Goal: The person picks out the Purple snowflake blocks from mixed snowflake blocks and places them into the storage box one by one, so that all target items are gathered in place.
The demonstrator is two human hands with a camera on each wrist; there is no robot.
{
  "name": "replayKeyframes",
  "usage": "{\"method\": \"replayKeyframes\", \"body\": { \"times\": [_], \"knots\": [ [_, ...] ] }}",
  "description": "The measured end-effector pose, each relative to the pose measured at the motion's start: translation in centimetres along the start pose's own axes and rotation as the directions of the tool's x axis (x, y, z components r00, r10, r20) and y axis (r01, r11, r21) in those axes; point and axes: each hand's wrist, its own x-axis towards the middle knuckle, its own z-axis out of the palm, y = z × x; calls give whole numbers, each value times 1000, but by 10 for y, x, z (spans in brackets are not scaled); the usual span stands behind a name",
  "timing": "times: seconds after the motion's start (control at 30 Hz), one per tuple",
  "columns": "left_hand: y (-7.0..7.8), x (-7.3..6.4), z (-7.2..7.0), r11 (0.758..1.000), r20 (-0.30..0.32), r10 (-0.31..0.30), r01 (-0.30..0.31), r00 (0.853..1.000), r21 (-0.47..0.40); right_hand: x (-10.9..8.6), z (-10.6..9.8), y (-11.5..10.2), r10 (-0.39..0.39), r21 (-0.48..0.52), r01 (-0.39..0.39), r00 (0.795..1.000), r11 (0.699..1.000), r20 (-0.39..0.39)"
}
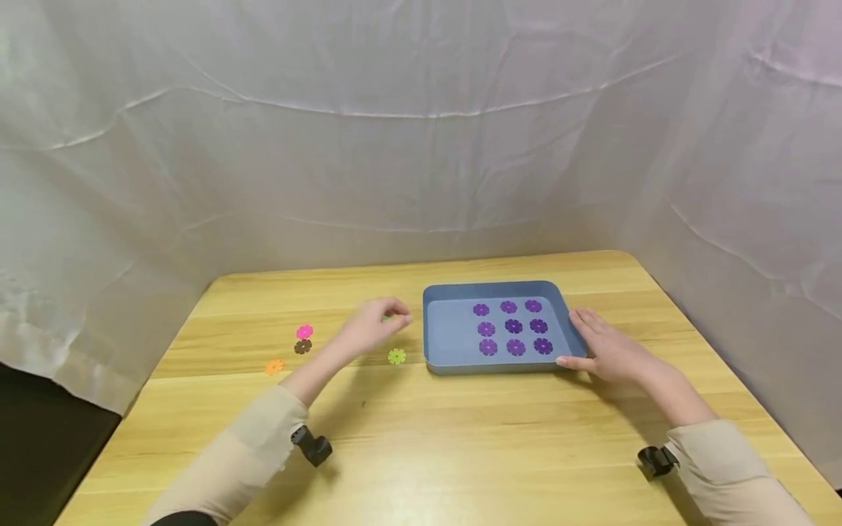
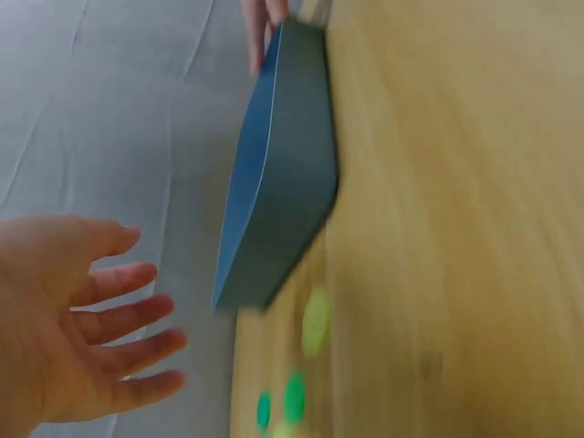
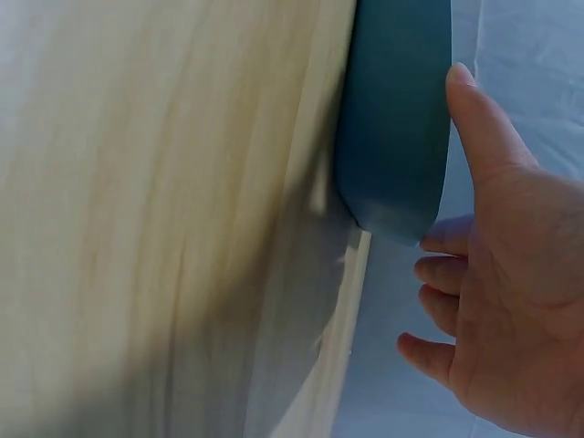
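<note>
A blue-grey rectangular tray [image 1: 449, 332] sits on the table, with several purple flower-shaped discs [image 1: 514, 326] laid in rows on its right part. My right hand [image 1: 615, 351] rests against the tray's right end; in the right wrist view its thumb [image 3: 488, 123] lies along the rim. To the left of the tray, my left hand [image 1: 375, 323] is raised over the table, its fingers loosely bent. Nothing sits between those fingers [image 2: 128, 319] in the left wrist view. A lime-green flower disc [image 1: 397, 356] lies just in front of this hand, and green discs [image 2: 294, 398] are partly hidden beneath it.
Further left on the wooden table [image 1: 421, 453] lie a pink disc [image 1: 305, 332], a brown disc [image 1: 303, 346] and an orange disc [image 1: 274, 367]. Pale curtains [image 1: 395, 168] hang behind the table and at its sides.
</note>
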Motion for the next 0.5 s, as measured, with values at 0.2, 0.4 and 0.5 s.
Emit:
{"method": "replayKeyframes", "body": {
  "times": [0.2,0.4,0.5],
  "knots": [
    [-32,-2,-26,949,-118,-10,46,993,311,3,-2,6,-6,65,6,1000,998,0],
    [-60,-4,-34,895,-140,-97,148,985,420,11,-15,18,-21,123,31,997,992,-78],
    [-69,-5,-32,888,-138,-139,185,981,421,14,-21,29,-18,121,37,988,992,-156]
  ]
}}
